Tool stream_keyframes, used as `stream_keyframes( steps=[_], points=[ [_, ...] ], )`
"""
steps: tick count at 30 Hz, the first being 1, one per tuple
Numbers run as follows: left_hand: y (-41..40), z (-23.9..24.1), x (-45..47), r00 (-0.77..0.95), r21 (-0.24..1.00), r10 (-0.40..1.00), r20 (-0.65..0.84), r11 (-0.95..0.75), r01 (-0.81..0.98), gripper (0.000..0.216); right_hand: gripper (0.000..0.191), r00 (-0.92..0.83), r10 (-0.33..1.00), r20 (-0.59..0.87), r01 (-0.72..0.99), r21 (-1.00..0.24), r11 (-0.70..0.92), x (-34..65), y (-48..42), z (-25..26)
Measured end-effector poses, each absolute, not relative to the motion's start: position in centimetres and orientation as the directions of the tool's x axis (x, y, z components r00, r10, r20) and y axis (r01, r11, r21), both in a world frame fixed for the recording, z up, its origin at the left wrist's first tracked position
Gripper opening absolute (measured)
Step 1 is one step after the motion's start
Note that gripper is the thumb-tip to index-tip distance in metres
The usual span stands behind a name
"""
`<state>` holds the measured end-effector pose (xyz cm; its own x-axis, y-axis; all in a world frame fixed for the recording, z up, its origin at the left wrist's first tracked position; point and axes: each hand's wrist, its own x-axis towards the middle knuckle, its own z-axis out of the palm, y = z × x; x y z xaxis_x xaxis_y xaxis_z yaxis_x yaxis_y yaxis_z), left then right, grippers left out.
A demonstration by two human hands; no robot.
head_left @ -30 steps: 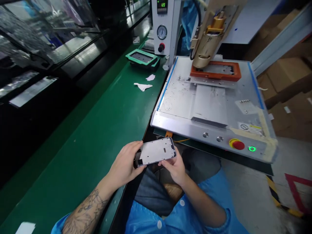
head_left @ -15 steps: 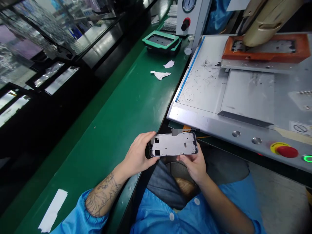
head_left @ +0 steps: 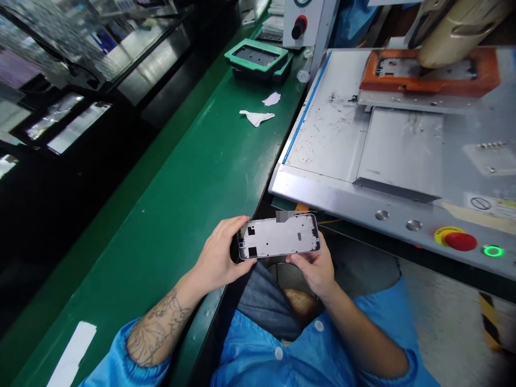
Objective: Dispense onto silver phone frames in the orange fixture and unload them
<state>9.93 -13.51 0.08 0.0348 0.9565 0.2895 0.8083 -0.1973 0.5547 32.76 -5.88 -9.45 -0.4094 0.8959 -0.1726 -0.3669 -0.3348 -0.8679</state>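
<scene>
Both hands hold a silver phone frame [head_left: 279,236] flat over my lap, its long side running left to right. My left hand [head_left: 220,255] grips its left end with fingers curled round the edge. My right hand [head_left: 314,266] pinches its lower right edge from beneath. Ahead on the right stands a metal machine table [head_left: 322,134] with an orange fixture [head_left: 427,80] that carries another frame. A beige machine head [head_left: 455,32] hangs over that fixture.
A green conveyor belt [head_left: 181,177] runs along the left, with white paper scraps [head_left: 257,116] and a green tray [head_left: 257,56] farther up. The machine's front edge has a red stop button [head_left: 459,240], a lit green button [head_left: 492,251] and two metal buttons [head_left: 397,220]. White tape [head_left: 72,352] lies on the belt nearby.
The view has tilted down and closer to the machine table. The phone frame stays in both hands, turned slightly more level, and has shifted a little left in the picture.
</scene>
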Motion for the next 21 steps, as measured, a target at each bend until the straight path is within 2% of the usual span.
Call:
stream_keyframes(
  steps=[9,13,17,21],
  points=[
    [-13.5,-0.1,9.9,0.04,0.549,0.957,0.286,-0.198,0.812,0.09,0.066,-0.429,0.887,-0.169,-0.343,-0.878,-0.333,32.9,-5.9,-9.4],
    [-13.7,-0.2,9.9,-0.005,0.544,0.955,0.295,-0.164,0.823,0.097,0.06,-0.487,0.869,-0.088,-0.361,-0.885,-0.293,33.0,-5.8,-9.6],
    [-13.3,-0.2,6.7,-0.198,0.522,0.925,0.324,0.0,0.853,0.098,0.065,-0.548,0.835,-0.042,-0.291,-0.927,-0.237,32.9,-5.5,-10.5],
    [-13.4,0.6,-0.9,-0.542,0.489,0.766,0.346,0.346,0.801,0.099,0.055,-0.592,0.801,-0.094,-0.109,-0.975,-0.195,32.5,-5.4,-12.0]
  ],
)
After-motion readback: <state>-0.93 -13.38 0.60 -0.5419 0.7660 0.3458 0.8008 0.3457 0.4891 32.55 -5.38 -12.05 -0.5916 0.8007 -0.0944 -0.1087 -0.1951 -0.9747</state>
